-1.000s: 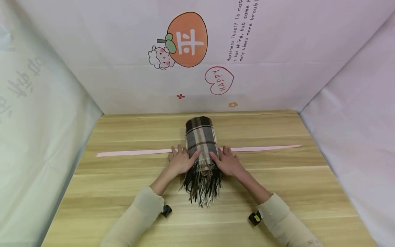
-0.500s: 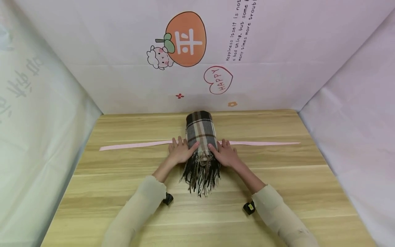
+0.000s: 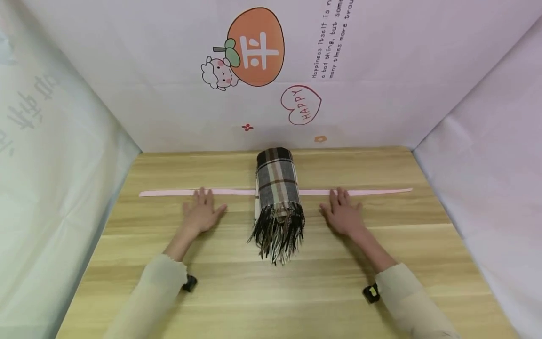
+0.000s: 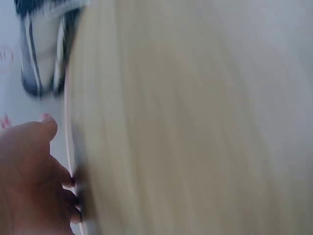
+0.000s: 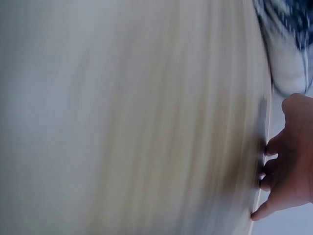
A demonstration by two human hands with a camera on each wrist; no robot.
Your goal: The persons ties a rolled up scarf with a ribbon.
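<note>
A rolled plaid scarf (image 3: 277,179) in grey, black, white and brown lies mid-table, its fringe (image 3: 279,233) toward the person. Under it, crosswise, runs a pink ribbon (image 3: 237,192), with a length showing on each side. Left of the scarf, my left hand (image 3: 201,214) is spread palm down, fingertips over the ribbon. My right hand (image 3: 344,215) mirrors it on the other side, fingers spread, tips at the ribbon. Both hands are apart from the scarf and hold nothing. In the blurred wrist views, the scarf (image 4: 43,54) shows beyond the left thumb and the fingers (image 5: 274,147) bend down toward the tabletop.
The wood-grain table (image 3: 271,301) meets a white printed backdrop (image 3: 169,94) at its far edge. White sheets (image 3: 59,188) hang on the left and right. The scarf's far end lies close to the backdrop. Black wrist cameras (image 3: 371,293) sit below the cuffs.
Both hands have let go of the scarf's sides and moved outward along the ribbon. Before that, scarf and ribbon shifted away from the person. The ribbon now lies straighter.
</note>
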